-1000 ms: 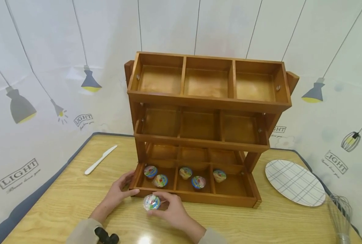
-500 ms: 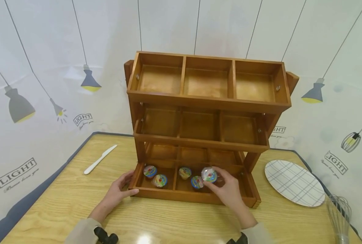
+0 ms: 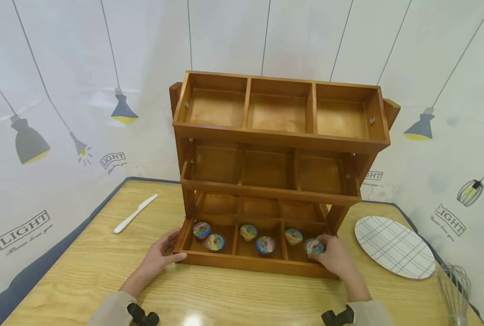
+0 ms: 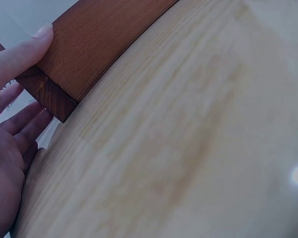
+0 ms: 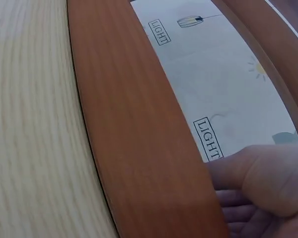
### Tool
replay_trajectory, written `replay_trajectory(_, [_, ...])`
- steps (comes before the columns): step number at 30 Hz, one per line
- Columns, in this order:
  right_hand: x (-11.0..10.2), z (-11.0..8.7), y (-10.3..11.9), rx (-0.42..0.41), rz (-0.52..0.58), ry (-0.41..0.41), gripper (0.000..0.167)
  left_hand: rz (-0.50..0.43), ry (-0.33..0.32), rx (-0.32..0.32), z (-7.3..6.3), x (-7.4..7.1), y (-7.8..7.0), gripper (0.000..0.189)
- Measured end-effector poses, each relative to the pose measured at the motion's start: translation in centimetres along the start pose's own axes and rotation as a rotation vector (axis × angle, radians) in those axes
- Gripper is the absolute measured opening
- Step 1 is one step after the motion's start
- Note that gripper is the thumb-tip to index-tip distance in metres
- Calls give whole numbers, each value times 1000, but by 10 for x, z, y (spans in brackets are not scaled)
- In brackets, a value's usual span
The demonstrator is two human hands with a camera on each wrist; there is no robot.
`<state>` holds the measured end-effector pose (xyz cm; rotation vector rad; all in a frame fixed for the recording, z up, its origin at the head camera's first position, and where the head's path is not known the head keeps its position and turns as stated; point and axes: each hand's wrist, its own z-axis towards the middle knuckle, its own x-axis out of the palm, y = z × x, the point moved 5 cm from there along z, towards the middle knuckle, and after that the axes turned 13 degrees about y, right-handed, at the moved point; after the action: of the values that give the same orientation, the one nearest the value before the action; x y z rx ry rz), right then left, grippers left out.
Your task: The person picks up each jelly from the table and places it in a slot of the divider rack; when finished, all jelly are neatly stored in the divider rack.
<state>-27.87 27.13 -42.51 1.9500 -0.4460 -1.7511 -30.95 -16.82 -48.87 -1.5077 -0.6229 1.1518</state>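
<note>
A brown wooden three-tier rack stands on the table, each tier split into three compartments. In its bottom right compartment my right hand pinches a jelly cup with a clear, printed lid. Beside that cup lies another jelly cup. The middle compartment holds two jelly cups, the left one two more jelly cups. My left hand holds the rack's front left corner, its thumb on the front board and its fingers along the side. In the right wrist view the cup is hidden behind the front board.
A white knife lies on the table to the left. To the right are a checked white plate and a wire whisk. A printed curtain hangs behind the table.
My right hand has carried the jelly cup from in front of the rack's left side across to the bottom right compartment and down into it. The left hand stays at the corner.
</note>
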Motion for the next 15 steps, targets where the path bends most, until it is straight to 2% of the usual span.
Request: replay_trajectory(15, [3, -3, 6, 51, 6, 69, 37, 24, 7, -12, 0, 0, 1, 71])
